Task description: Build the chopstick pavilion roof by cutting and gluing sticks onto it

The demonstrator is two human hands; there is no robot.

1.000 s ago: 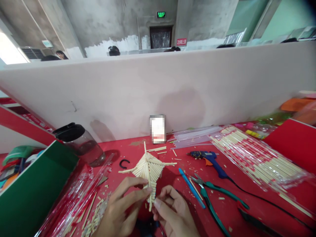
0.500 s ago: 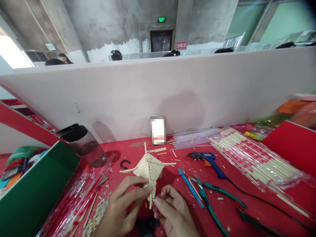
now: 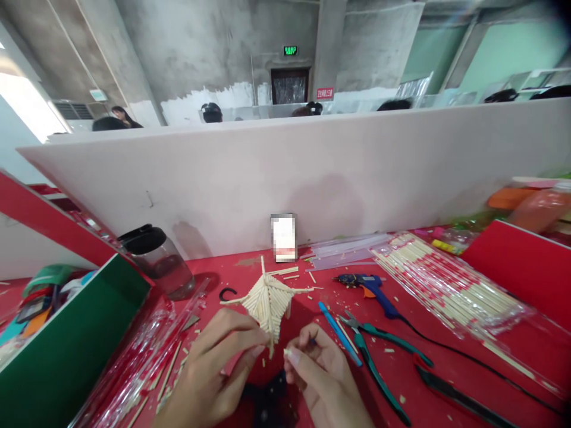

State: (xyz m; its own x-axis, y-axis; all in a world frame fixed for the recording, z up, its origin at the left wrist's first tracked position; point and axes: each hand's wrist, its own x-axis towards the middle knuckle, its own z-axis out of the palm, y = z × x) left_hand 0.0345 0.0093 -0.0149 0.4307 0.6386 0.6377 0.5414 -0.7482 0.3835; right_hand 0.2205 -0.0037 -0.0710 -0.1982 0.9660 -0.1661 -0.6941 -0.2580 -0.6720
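A small peaked model roof built of pale wooden sticks stands on the red tabletop, with longer sticks jutting from its corners. My left hand is closed at its near left edge, the fingertips gripping it beside the front ridge. To the right, my right hand is apart from the model. Its thumb and forefinger pinch a short pale stick piece, mostly covered by the fingers. A blue pen-like stick and green-handled pliers lie beyond that hand.
A blue glue gun trails its cord rightward. Bagged sticks lie at the right, beside a red panel. A lidded jar and green panel stand left. A phone-like pixelated object leans against the white partition.
My right hand has drawn away from the model's near corner, rightward, with the small stick piece in its pinch. My left hand's fingers have shifted slightly left along the model. The view has tilted up.
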